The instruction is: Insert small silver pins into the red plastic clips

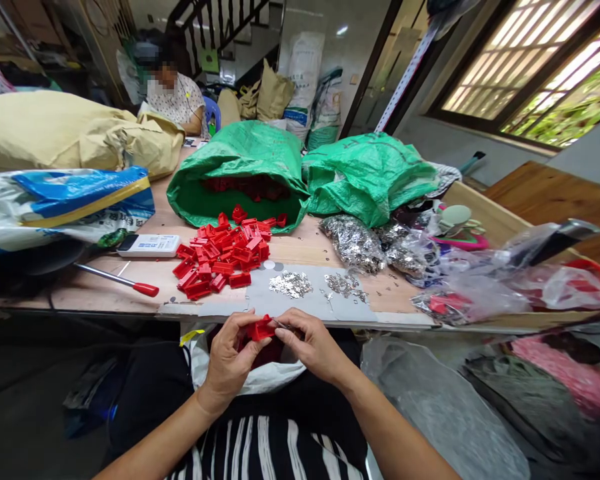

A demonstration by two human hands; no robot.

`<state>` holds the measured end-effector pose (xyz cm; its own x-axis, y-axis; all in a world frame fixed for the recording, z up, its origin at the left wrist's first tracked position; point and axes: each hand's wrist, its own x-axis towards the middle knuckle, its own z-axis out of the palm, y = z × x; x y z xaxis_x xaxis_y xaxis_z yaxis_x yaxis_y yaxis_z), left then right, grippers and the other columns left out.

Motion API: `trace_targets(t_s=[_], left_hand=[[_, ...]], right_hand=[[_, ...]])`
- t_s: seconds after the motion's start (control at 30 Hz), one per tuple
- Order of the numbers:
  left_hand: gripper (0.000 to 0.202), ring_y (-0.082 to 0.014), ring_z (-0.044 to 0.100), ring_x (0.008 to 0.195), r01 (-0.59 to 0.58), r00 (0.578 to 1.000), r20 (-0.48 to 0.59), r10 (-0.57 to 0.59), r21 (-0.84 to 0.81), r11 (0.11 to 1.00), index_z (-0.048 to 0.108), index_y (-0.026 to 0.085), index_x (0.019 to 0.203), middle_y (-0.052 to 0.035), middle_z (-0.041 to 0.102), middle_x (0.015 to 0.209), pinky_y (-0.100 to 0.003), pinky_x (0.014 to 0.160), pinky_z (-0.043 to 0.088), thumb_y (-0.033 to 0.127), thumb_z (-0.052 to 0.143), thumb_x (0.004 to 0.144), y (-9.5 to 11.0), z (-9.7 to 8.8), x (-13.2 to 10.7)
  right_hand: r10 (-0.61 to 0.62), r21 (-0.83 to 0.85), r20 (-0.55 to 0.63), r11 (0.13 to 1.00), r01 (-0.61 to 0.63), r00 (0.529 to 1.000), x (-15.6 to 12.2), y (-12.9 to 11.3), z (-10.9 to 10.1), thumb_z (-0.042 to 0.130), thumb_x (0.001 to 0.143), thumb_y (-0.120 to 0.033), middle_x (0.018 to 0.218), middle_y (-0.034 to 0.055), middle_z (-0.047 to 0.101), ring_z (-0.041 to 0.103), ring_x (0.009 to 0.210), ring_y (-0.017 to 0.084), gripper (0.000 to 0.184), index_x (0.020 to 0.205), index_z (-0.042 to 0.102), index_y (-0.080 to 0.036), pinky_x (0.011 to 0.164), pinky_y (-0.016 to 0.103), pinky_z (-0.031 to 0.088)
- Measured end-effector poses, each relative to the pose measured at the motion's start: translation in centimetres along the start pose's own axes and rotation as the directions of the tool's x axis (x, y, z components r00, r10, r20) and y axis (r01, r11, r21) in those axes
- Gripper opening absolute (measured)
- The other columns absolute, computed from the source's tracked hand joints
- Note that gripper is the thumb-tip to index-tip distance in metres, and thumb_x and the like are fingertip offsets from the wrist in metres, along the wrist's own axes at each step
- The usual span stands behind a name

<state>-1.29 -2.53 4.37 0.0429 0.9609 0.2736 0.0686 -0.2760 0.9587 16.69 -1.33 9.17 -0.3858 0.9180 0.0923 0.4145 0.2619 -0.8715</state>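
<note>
My left hand (230,360) is closed around a small red plastic part (260,328), held just below the table's front edge. My right hand (313,343) pinches a thin silver metal piece (280,325) against that part. Both hands hover over a white plastic bag (265,380) on my lap. On the wooden table (105,293) lies a heap of red plastic parts (220,257). Two small piles of silver metal pieces (291,284) rest on a grey sheet near the edge.
A green sack (230,157) spilling red parts lies behind the heap, a second green sack (370,173) beside it. Clear bags of metal pieces (353,240), a white remote (147,245) and a red-handled tool (120,281) lie around. Another person (173,97) sits at the far end.
</note>
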Motion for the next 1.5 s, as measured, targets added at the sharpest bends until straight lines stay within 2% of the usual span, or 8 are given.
trace_targets(t_s=[0.13,0.23,0.6,0.87,1.0,1.27,1.4,1.5], left_hand=[[0.023,-0.0245,0.059,0.112,0.006,1.000,0.003,-0.006,-0.024,1.000,0.063,0.021,0.100,-0.0062,0.065,0.099,-0.038,0.097,0.046,0.022,0.067,0.077,0.1,0.1,0.0],[0.023,-0.0249,0.058,0.113,-0.006,1.000,-0.002,0.006,-0.005,1.000,0.063,0.021,0.100,-0.0068,0.065,0.099,-0.039,0.097,0.046,0.022,0.067,0.078,0.1,0.1,0.1],[0.027,-0.0229,0.059,0.111,-0.196,0.981,0.044,0.191,0.143,0.970,0.062,0.023,0.105,-0.0057,0.067,0.102,-0.039,0.095,0.048,0.018,0.065,0.079,0.2,-0.2,0.2],[0.024,-0.0244,0.061,0.110,-0.068,0.998,0.000,0.069,0.073,0.995,0.063,0.023,0.102,-0.0062,0.066,0.102,-0.038,0.095,0.048,0.022,0.066,0.078,0.1,-0.1,0.1],[0.026,-0.0224,0.064,0.104,0.005,1.000,-0.010,-0.005,0.010,1.000,0.061,0.023,0.103,-0.0064,0.064,0.110,-0.036,0.093,0.049,0.022,0.067,0.078,-0.1,0.0,0.0],[0.025,-0.0238,0.060,0.110,-0.088,0.996,0.026,0.087,0.049,0.995,0.062,0.022,0.103,-0.0060,0.065,0.102,-0.038,0.095,0.048,0.019,0.066,0.078,0.1,-0.1,0.1],[0.028,-0.0217,0.062,0.104,-0.198,0.977,0.094,0.191,0.069,0.978,0.061,0.024,0.105,-0.0051,0.065,0.098,-0.035,0.089,0.050,0.015,0.064,0.079,0.2,-0.1,0.1],[0.028,-0.0197,0.063,0.096,-0.204,0.975,0.110,0.193,0.100,0.974,0.061,0.023,0.106,-0.0059,0.063,0.099,-0.032,0.082,0.052,0.015,0.063,0.080,0.0,0.0,0.0]], right_hand=[[0.081,0.174,-0.044,0.982,-0.072,0.996,0.1,0.8,-0.7,0.053,0.088,-0.033,0.087,0.0030,0.061,0.054,0.078,0.014,0.019,0.095,0.062,-0.018,0.072,0.025,0.043],[0.118,0.183,-0.090,0.978,-0.100,0.989,0.1,1.3,-0.6,0.056,0.086,-0.035,0.079,-0.0005,0.055,0.049,0.073,0.012,0.016,0.087,0.057,-0.018,0.069,0.023,0.041],[0.149,0.212,-0.053,0.968,-0.134,0.987,0.4,1.8,0.7,0.059,0.082,-0.033,0.071,-0.0037,0.047,0.043,0.067,0.011,0.017,0.078,0.049,-0.019,0.064,0.021,0.038],[0.089,0.186,0.006,0.979,-0.088,0.996,0.1,0.8,0.3,0.054,0.087,-0.033,0.084,0.0003,0.059,0.050,0.074,0.013,0.015,0.092,0.058,-0.019,0.069,0.023,0.040],[0.103,0.244,-0.035,0.966,-0.092,0.994,0.2,1.1,0.3,0.055,0.086,-0.036,0.081,-0.0010,0.055,0.049,0.075,0.012,0.017,0.088,0.055,-0.019,0.071,0.023,0.040],[0.181,0.419,0.032,0.890,-0.177,0.983,0.8,1.8,0.7,0.064,0.078,-0.044,0.071,-0.0046,0.044,0.039,0.062,0.009,0.031,0.079,0.047,-0.019,0.056,0.021,0.033],[0.229,0.549,0.177,0.785,-0.289,0.957,0.8,1.5,0.8,0.069,0.072,-0.047,0.064,-0.0082,0.039,0.029,0.050,0.006,0.039,0.078,0.041,-0.020,0.046,0.019,0.023],[0.224,0.619,0.218,0.721,-0.312,0.950,0.7,1.7,1.2,0.070,0.071,-0.046,0.059,-0.0102,0.035,0.025,0.047,0.005,0.041,0.077,0.038,-0.021,0.044,0.018,0.019]])
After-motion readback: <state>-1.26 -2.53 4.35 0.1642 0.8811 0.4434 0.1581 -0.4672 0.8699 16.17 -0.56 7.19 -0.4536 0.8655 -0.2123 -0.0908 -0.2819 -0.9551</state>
